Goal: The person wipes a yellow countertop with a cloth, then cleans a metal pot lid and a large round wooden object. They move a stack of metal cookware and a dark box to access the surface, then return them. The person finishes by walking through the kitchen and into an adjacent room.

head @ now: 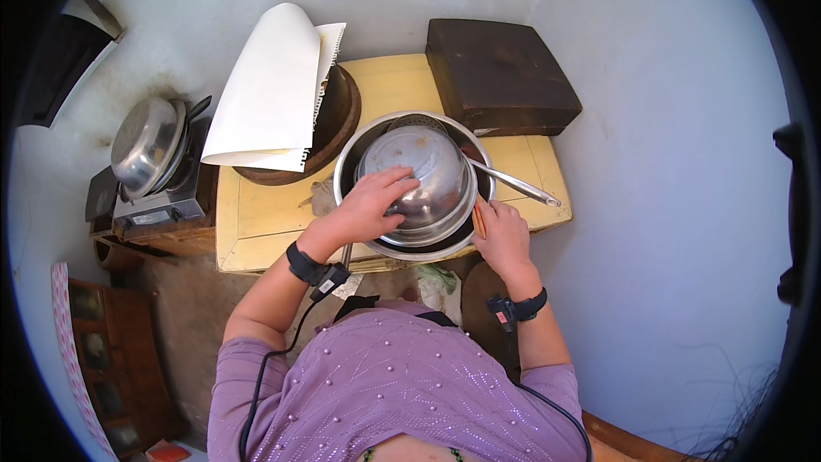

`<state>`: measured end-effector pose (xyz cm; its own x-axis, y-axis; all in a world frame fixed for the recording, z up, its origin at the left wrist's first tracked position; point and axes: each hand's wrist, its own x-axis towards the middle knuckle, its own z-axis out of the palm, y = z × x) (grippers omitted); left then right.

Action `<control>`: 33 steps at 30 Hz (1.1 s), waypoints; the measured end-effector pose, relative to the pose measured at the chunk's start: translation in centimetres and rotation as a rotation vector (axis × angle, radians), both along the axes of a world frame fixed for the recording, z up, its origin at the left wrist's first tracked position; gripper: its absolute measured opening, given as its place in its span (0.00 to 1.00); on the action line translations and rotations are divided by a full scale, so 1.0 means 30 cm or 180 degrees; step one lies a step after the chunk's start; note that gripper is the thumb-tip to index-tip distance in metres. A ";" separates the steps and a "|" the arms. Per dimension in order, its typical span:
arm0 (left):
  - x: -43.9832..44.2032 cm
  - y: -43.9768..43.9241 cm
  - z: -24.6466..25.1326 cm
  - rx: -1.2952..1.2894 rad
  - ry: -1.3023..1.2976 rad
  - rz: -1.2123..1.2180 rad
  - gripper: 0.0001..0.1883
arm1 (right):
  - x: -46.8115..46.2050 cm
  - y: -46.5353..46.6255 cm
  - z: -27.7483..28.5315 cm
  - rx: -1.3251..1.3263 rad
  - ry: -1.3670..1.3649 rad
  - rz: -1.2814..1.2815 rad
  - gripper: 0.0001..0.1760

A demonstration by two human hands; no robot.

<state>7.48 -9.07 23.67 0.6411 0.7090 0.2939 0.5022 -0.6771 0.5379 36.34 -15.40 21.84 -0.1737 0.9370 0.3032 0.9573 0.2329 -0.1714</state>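
Observation:
An upturned stainless-steel bowl lies over other metalware inside a large steel basin. My left hand rests on the bowl's near left side, fingers spread, gripping nothing. At the basin's right rim, my right hand is closed around an orange-brown flat piece, perhaps a wooden handle; its other end is hidden. Behind the bowl shows a perforated metal skimmer or strainer. A long metal handle sticks out over the basin's right rim. Another thin handle shows below my left wrist.
The basin stands on a yellow wooden table. Behind it are a dark box and a round wooden vessel partly covered by white paper sheets. A gas stove with metal pans is at left. Walls close in behind and right.

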 end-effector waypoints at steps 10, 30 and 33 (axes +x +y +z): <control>-0.160 -0.038 -0.133 -0.0361 -0.0486 0.0907 0.31 | 0.069 0.095 0.016 -0.0401 -0.0091 -0.0161 0.24; -0.264 -0.120 -0.360 -0.3210 -0.2326 0.1900 0.20 | 0.086 0.111 0.019 -0.0771 0.1026 -0.0685 0.18; -0.259 -0.112 -0.359 -0.3288 -0.2382 0.1917 0.18 | 0.099 0.112 0.028 -0.0655 0.1340 -0.0635 0.18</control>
